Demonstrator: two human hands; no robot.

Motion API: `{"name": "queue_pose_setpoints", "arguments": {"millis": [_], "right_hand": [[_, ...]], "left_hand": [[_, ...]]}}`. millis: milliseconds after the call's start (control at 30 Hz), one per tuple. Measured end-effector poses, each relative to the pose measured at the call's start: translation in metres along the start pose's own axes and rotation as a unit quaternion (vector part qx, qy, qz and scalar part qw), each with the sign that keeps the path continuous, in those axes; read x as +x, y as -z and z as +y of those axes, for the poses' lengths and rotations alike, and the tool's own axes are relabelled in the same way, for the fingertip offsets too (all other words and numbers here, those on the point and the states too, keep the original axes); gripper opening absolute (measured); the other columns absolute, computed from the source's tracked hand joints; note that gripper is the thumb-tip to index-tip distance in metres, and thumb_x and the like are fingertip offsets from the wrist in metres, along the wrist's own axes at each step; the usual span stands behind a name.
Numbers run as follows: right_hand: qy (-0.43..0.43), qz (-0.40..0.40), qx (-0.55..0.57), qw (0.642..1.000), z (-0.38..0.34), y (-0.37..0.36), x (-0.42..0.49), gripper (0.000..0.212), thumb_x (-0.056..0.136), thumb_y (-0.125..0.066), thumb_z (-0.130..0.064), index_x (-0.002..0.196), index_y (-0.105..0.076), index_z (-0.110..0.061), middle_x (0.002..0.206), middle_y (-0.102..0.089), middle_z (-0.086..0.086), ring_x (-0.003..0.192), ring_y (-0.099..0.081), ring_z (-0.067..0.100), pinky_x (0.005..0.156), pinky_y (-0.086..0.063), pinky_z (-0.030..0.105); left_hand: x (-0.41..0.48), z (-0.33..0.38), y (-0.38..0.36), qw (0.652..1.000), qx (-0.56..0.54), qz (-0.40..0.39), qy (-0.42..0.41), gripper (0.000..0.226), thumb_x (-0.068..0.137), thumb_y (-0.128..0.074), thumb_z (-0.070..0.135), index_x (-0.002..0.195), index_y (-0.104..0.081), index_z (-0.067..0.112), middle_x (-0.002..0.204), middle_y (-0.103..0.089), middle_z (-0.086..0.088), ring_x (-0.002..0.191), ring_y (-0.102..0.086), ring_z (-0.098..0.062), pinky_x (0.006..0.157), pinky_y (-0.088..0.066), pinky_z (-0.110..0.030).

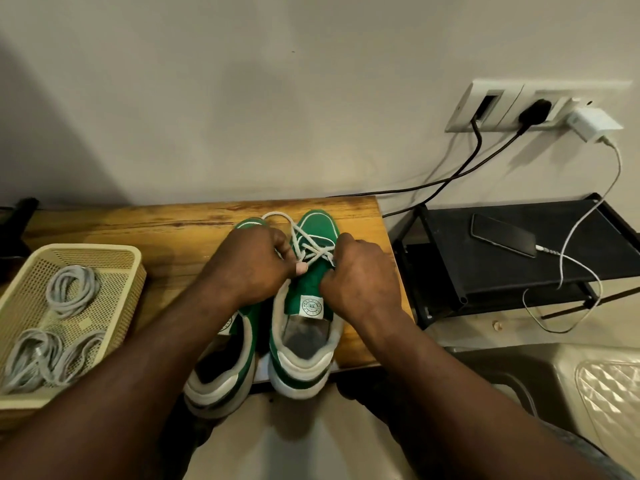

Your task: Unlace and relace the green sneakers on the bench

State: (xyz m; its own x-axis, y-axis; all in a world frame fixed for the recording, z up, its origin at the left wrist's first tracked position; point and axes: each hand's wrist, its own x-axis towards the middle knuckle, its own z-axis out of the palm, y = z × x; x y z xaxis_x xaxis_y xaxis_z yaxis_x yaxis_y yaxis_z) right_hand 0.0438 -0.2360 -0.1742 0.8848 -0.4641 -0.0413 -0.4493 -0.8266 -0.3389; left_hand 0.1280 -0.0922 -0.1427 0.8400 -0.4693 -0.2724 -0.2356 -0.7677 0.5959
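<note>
Head view looks down on a wooden bench [138,220] set against a pale wall. Two green sneakers stand side by side near its right end, toes toward the wall and heels hanging over the near edge. The left sneaker [221,379] is partly hidden under the left forearm. The right sneaker [301,372] shows its green tongue with a small white label, and a white lace [311,244] crosses loosely over its front, with one loop lying out on the bench by the toes.

Both hands are on the right sneaker. The left hand [252,268] is curled tight, pinching a strand of the lace between thumb and fingers just above the tongue; the thumb tip shows. The right hand [360,275] is curled too, at the sneaker's right edge, and a strand runs into its fingers; the hand's back hides how the fingers lie on it.

A cream basket [131,268] sits on the bench's left part, well apart from the sneakers, with coiled grey cables [71,285] inside. Right of the bench stands a black rack [450,271]; a phone [502,235] lies on its top shelf, plugged into a white cord [575,230] that climbs to a white charger [594,124] in the wall socket [502,105]. Black cords hang from the same socket.
</note>
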Motion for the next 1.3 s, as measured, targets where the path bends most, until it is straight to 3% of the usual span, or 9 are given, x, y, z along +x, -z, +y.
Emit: {"name": "queue_pose_setpoints", "arguments": {"millis": [167, 267, 367, 633, 900, 1000, 1100, 1200, 1300], "right_hand": [[-0.027, -0.048, -0.014, 0.998, 0.008, 0.003, 0.005, 0.041, 0.089, -0.07, -0.032, 0.122, -0.053, -0.015, 0.103, -0.063, 0.008, 0.083, -0.051, 0.024, 0.066, -0.039, 0.032], [-0.034, -0.067, -0.035, 0.997, 0.012, -0.009, 0.006, 0.053, 0.09, -0.072, -0.053, 0.124, -0.057, -0.016, 0.111, -0.067, 0.009, 0.098, -0.062, 0.028, 0.071, -0.042, 0.033], [-0.04, -0.083, -0.052, 0.994, 0.014, -0.023, 0.006, 0.049, 0.091, -0.072, -0.058, 0.116, -0.064, -0.017, 0.102, -0.068, 0.007, 0.086, -0.059, 0.025, 0.07, -0.044, 0.032], [-0.063, -0.131, -0.025, 0.989, 0.019, -0.028, 0.013, 0.046, 0.085, -0.075, -0.063, 0.104, -0.072, -0.021, 0.083, -0.061, 0.002, 0.074, -0.058, 0.022, 0.064, -0.047, 0.031], [-0.062, -0.134, -0.046, 0.988, 0.019, -0.009, 0.011, 0.027, 0.09, -0.072, -0.043, 0.103, -0.064, -0.02, 0.097, -0.066, 0.004, 0.08, -0.053, 0.023, 0.069, -0.045, 0.031], [-0.055, -0.209, -0.078, 0.973, 0.03, 0.005, 0.017, 0.041, 0.091, -0.069, -0.058, 0.102, -0.066, -0.018, 0.099, -0.071, 0.003, 0.08, -0.062, 0.02, 0.067, -0.048, 0.031], [-0.123, -0.274, 0.07, 0.951, 0.043, 0.017, 0.029, 0.061, 0.094, -0.058, -0.071, 0.102, -0.069, -0.011, 0.084, -0.075, 0.004, 0.062, -0.07, 0.016, 0.058, -0.059, 0.032], [-0.232, -0.178, 0.226, 0.929, 0.055, 0.008, 0.041, 0.069, 0.095, -0.058, -0.07, 0.099, -0.072, -0.003, 0.089, -0.078, 0.013, 0.074, -0.075, 0.026, 0.075, -0.067, 0.044], [-0.261, -0.13, 0.246, 0.925, 0.056, -0.011, 0.042, 0.063, 0.085, -0.071, -0.07, 0.094, -0.071, -0.008, 0.089, -0.077, 0.013, 0.074, -0.076, 0.028, 0.073, -0.067, 0.047]], "left_hand": [[0.003, -0.002, -0.003, 0.998, -0.035, -0.015, 0.046, 0.022, 0.088, -0.085, 0.028, 0.071, -0.075, 0.018, 0.061, -0.073, 0.002, 0.064, -0.074, -0.02, 0.077, -0.064, -0.039], [0.004, -0.002, -0.001, 0.988, 0.149, 0.011, 0.045, 0.036, 0.092, -0.077, 0.046, 0.075, -0.07, 0.015, 0.071, -0.064, -0.002, 0.074, -0.063, -0.023, 0.072, -0.053, -0.033], [-0.002, 0.011, 0.004, 0.978, 0.207, 0.002, 0.026, 0.037, 0.098, -0.066, 0.052, 0.078, -0.066, 0.02, 0.074, -0.053, 0.0, 0.078, -0.056, -0.023, 0.072, -0.046, -0.033], [-0.028, 0.02, 0.031, 0.995, -0.097, 0.009, 0.016, 0.039, 0.099, -0.07, 0.036, 0.065, -0.075, 0.017, 0.057, -0.069, -0.003, 0.064, -0.072, -0.026, 0.08, -0.062, -0.044], [-0.007, 0.004, 0.016, 0.978, -0.156, -0.08, 0.113, 0.029, 0.104, -0.065, 0.025, 0.087, -0.073, 0.003, 0.082, -0.075, -0.013, 0.073, -0.074, -0.023, 0.073, -0.064, -0.038], [-0.006, 0.004, 0.002, 0.965, -0.198, -0.118, 0.124, 0.018, 0.102, -0.068, 0.018, 0.092, -0.071, 0.004, 0.084, -0.075, -0.005, 0.077, -0.073, -0.021, 0.077, -0.065, -0.038], [-0.007, 0.007, -0.013, 0.968, -0.183, -0.137, 0.099, 0.02, 0.1, -0.07, 0.025, 0.091, -0.074, 0.007, 0.09, -0.076, -0.014, 0.079, -0.072, -0.026, 0.081, -0.063, -0.047], [-0.01, 0.016, -0.022, 0.97, -0.188, -0.119, 0.095, 0.023, 0.096, -0.075, 0.032, 0.085, -0.073, 0.012, 0.08, -0.075, -0.008, 0.065, -0.065, -0.018, 0.071, -0.057, -0.037], [-0.014, 0.022, -0.029, 0.974, -0.183, -0.095, 0.096, 0.028, 0.091, -0.079, 0.039, 0.074, -0.071, 0.018, 0.075, -0.074, -0.002, 0.072, -0.069, -0.021, 0.082, -0.06, -0.044]]}}
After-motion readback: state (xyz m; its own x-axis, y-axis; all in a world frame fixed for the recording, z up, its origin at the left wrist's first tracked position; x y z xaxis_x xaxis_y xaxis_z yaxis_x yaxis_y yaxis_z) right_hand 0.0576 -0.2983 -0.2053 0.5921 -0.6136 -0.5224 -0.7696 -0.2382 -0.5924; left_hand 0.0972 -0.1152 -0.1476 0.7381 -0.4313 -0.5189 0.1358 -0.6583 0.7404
